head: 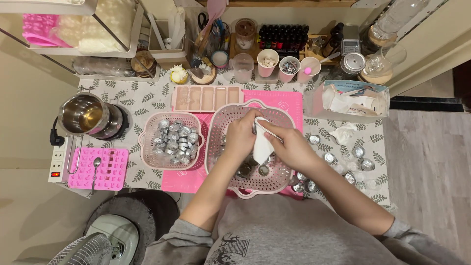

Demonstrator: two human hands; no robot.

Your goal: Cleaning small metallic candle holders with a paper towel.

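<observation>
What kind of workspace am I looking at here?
Probably a home candle-making table: baskets of small metal tealight cups, a metal melting pot, pink silicone moulds and rows of small dark bottles.

a table (147, 98) under leaf-print cloth is seen mid-frame, topped by a pink mat (289, 100), two baskets (147, 147), a pot (86, 114).

Both hands meet over a large pink colander basket (287, 179); the left hand (240, 137) closes round a small metal cup, mostly hidden; the right hand (289, 147) presses a white tissue (261, 145) against it; left of the left hand sits a smaller pink basket (147, 152) full of silver tealight cups (174, 142); right of the right hand, more cups (338, 162) lie scattered on the leaf-print cloth (137, 98).
</observation>
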